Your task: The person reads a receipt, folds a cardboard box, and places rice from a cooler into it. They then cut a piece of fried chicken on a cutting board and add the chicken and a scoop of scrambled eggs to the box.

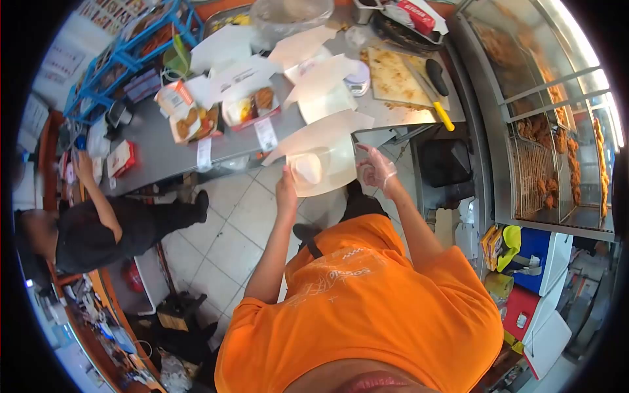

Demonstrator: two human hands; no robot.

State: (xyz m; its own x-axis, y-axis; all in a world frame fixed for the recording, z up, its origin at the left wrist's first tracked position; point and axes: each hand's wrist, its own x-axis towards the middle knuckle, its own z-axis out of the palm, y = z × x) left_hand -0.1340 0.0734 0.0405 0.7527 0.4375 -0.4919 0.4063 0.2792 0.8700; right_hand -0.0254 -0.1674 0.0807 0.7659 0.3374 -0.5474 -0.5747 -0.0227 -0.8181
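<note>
From afar I've got the open white cardboard box [341, 167] at twelve o'clock, left hand [285, 191] with fingers closed on its eight-o'clock edge, clear-gloved right hand [378, 168] loosely spread, seemingly empty, beside it; I'd hold it level so the white rounded lump [306, 168] inside doesn't slide.

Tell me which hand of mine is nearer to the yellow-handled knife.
Right. Your right hand is below and left of the knife in the picture; your left hand is farther left, holding the open box.
</note>
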